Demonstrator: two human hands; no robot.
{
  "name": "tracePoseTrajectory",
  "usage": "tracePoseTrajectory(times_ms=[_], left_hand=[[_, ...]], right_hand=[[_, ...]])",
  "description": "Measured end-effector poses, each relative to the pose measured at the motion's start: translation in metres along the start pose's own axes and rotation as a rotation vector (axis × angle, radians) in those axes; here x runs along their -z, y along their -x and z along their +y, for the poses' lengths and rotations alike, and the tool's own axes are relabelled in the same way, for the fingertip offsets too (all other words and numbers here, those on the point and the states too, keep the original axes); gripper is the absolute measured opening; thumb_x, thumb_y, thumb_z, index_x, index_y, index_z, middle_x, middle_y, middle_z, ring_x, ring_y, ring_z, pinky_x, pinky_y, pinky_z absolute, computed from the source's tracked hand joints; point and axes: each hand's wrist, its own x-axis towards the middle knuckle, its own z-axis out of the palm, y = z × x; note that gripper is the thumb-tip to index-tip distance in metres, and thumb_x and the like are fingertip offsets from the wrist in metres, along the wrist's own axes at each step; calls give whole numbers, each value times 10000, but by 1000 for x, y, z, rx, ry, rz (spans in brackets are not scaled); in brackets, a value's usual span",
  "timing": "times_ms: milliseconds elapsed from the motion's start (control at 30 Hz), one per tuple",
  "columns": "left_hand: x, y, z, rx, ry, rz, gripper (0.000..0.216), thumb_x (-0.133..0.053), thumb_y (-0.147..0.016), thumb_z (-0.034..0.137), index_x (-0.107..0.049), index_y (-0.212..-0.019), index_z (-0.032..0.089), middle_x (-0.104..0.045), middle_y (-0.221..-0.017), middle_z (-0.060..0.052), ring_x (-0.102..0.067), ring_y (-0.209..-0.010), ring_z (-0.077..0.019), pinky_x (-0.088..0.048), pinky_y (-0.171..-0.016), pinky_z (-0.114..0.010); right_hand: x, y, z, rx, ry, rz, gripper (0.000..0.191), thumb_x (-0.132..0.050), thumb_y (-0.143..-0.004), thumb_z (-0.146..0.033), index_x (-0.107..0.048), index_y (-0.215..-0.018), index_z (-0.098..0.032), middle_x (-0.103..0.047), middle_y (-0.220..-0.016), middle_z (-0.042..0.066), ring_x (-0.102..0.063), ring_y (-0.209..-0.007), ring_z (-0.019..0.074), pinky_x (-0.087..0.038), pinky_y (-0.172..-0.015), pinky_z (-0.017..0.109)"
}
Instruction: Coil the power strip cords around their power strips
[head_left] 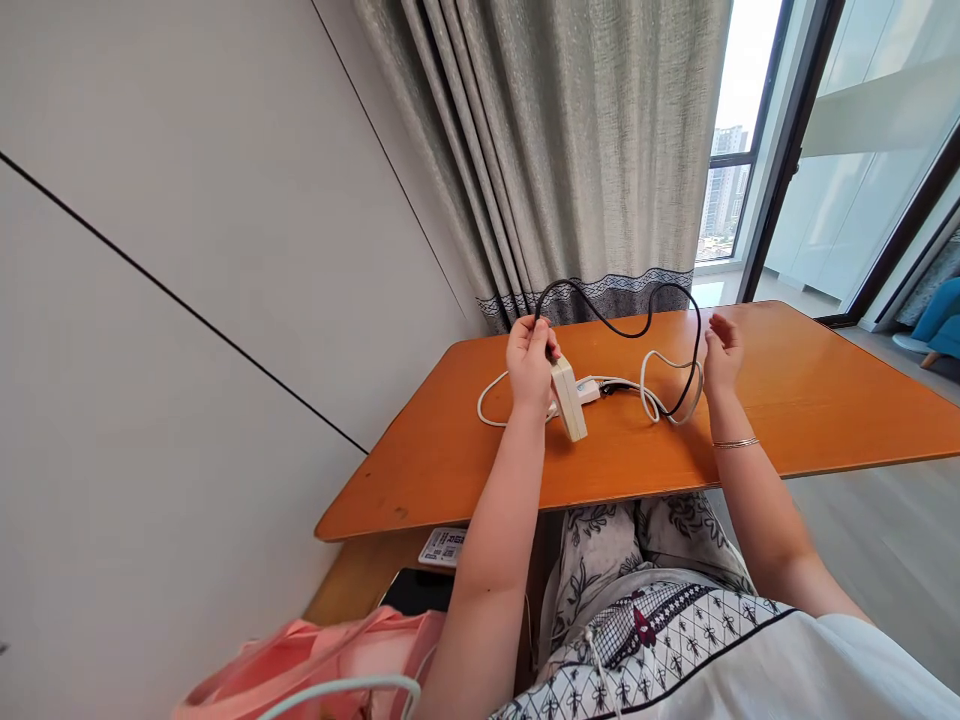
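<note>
My left hand point(531, 362) is closed, thumb and fingers pressed round one end of a black cable point(637, 335). Against that hand, a cream-white rectangular block point(568, 398) that looks like a power strip stands tilted over the table; whether the fingers also grip it is hidden. The cable arches up and across towards my right hand point(724, 355), whose fingers are raised and apart, with the cable just beside the thumb. Below lies a looped white cable point(649, 385). A small white plug or adapter point(589, 391) rests beside the block.
The orange-brown wooden table point(442, 460) meets a pale wall point(187, 200) at left. Behind it hangs a grey curtain point(592, 150). Lower left are a pink bag point(315, 660), a dark phone-like slab point(416, 592) and a white labelled item point(444, 546) on a lower surface.
</note>
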Motion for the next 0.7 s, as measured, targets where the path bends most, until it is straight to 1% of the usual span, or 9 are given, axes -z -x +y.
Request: tracePoseTrajectory(times_ms=[67,133,200,333,367,467,533,600,700], left_hand=[[-3,7,-2,42,20,-89,202,-666,-905,288,-516,-795,208,-418,-583,71,-425,-464,-63,-370,-464,-168],[-5,12,-3,64,31,-166,198,-658,-911,288,-520,-793,211,-382,-571,72,-417,-465,-69,-382,-470,-171],[-6,16,-3,79,25,-224,204,-655,-915,299,-525,-785,211,-348,-564,72,-403,-462,-73,-395,-477,-178],[-3,21,-2,146,-4,-311,254,-641,-928,363,-532,-758,209,-268,-550,73,-387,-443,-84,-371,-448,-190],[-3,21,-2,162,-4,-326,269,-634,-932,380,-534,-751,207,-251,-547,73,-385,-439,-86,-357,-437,-191],[-2,23,-3,188,31,-343,288,-631,-931,395,-539,-738,201,-226,-541,74,-379,-435,-88,-328,-427,-187],[-3,25,-2,203,79,-351,286,-638,-925,382,-543,-730,195,-237,-536,73,-381,-440,-84,-322,-434,-182],[-4,27,0,228,128,-365,293,-643,-918,377,-546,-718,187,-257,-531,70,-383,-447,-79,-320,-445,-178],[-6,31,6,267,172,-402,300,-667,-892,392,-554,-716,177,-269,-520,73,-381,-448,-73,-316,-457,-174]], right_hand=[[-5,5,-17,235,149,-159,481,-600,-811,-359,-584,-1269,-212,-607,-1304,104,-561,-1234,252,-440,-1060,484],[-9,8,-33,422,304,-299,611,-626,-826,-409,-494,-1397,-237,-519,-1433,117,-463,-1355,281,-373,-1128,524],[-11,9,-46,531,422,-349,662,-608,-860,-449,-423,-1462,-245,-449,-1489,128,-391,-1412,297,-318,-1166,548],[-10,5,-56,554,484,-184,660,-571,-903,-480,-382,-1494,-253,-386,-1489,136,-334,-1435,326,-262,-1181,590],[-8,4,-57,557,494,-197,633,-573,-908,-487,-412,-1477,-261,-390,-1485,130,-329,-1436,331,-256,-1180,595],[-6,4,-55,568,584,-438,457,-536,-943,-494,-569,-1349,-286,-506,-1406,106,-394,-1398,333,-235,-1174,623],[-5,7,-54,586,659,-541,446,-525,-947,-505,-597,-1323,-276,-546,-1375,110,-403,-1396,343,-214,-1175,639],[-5,12,-56,625,714,-523,567,-554,-919,-528,-525,-1412,-249,-471,-1465,136,-327,-1448,362,-216,-1176,633],[-7,19,-62,696,780,-482,709,-581,-895,-511,-394,-1515,-223,-269,-1611,155,-196,-1510,372,-224,-1178,616]])
